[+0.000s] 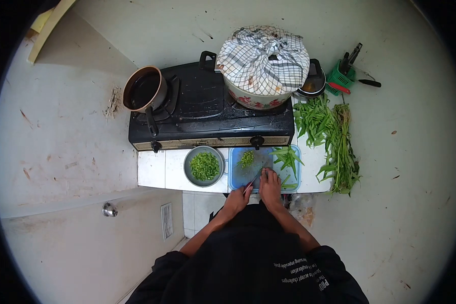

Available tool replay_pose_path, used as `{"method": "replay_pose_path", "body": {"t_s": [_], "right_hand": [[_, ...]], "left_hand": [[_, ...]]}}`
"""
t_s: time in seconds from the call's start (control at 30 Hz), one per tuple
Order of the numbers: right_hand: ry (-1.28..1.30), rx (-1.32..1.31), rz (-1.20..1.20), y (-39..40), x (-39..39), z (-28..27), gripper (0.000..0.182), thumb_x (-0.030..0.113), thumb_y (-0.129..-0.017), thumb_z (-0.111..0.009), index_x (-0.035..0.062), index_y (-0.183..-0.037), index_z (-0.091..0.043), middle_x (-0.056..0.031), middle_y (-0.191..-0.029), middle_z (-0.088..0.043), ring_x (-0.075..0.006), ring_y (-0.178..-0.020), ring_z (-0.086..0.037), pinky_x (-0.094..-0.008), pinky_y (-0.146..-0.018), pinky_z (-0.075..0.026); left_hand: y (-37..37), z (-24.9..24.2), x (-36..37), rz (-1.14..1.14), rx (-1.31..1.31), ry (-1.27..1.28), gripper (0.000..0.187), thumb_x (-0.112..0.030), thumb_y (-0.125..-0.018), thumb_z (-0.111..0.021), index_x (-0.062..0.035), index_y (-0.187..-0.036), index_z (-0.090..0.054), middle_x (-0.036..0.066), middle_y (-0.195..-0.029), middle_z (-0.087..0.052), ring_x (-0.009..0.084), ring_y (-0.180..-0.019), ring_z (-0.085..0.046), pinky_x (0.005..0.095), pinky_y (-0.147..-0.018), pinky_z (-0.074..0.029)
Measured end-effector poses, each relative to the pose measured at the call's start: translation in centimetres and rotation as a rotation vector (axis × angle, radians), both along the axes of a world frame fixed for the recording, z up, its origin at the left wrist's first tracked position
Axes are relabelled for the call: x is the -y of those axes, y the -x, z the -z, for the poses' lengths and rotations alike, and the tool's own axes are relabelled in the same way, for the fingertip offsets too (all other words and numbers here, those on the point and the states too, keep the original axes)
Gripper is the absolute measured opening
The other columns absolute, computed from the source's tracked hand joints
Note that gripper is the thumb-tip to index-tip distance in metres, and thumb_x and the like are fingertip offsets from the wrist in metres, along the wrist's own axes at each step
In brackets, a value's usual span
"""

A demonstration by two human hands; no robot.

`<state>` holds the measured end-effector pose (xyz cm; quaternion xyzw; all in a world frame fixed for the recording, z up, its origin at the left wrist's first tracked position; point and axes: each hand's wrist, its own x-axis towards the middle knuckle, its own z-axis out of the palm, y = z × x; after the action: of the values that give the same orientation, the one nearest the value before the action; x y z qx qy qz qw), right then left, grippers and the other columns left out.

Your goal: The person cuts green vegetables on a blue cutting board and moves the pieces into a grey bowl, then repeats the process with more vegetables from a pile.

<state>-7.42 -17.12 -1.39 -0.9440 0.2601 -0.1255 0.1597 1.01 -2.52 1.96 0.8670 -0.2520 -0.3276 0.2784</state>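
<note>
My left hand (236,201) is closed round the handle of a knife (253,182), whose blade points up and right over the blue cutting board (234,183). Beside the blade, my right hand (270,186) rests on the board with its fingers bent together; what they hold, if anything, is hidden. Chopped greens (246,159) form a small pile at the board's upper left. Whole green leaves (287,157) lie at its upper right, with cut stems (288,185) below them. A grey bowl (187,171) of chopped greens (204,166) stands left of the board.
Behind the board is a black stove (197,101) with a saucepan (154,91) and a large cloth-covered pot (256,99). Leafy bunches (342,147) lie at the right, below a green basket (340,77) of utensils. A door knob (109,210) is at the lower left.
</note>
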Motion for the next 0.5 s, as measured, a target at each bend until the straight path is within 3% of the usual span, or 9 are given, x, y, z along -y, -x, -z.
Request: {"method": "replay_pose_path", "body": {"t_s": [0.27, 0.5], "right_hand": [[0.024, 0.0, -0.01, 0.0, 0.0, 0.0, 0.037, 0.013, -0.094, -0.058, -0.0018, -0.127, -0.06, -0.0122, -0.124, -0.058, -0.03, -0.112, -0.055, -0.0423, -0.09, -0.045], [0.007, -0.005, -0.029, 0.2, -0.1, 0.6, 0.037, 0.011, -0.094, -0.057, -0.0046, -0.127, -0.058, -0.0142, -0.125, -0.057, -0.0318, -0.114, -0.055, -0.0435, -0.095, -0.045]], "left_hand": [[0.2, -1.1, -1.7, -0.055, 0.084, -0.119, 0.053, -0.046, -0.102, -0.051, 0.0047, -0.099, -0.066, 0.034, -0.079, -0.066, 0.0556, -0.08, -0.065, 0.0585, -0.073, -0.054], [0.3, 1.4, -1.5, -0.027, -0.036, 0.054, 0.05, -0.043, -0.103, -0.05, 0.0029, -0.109, -0.067, 0.034, -0.09, -0.067, 0.0508, -0.092, -0.066, 0.0539, -0.08, -0.052]]}}
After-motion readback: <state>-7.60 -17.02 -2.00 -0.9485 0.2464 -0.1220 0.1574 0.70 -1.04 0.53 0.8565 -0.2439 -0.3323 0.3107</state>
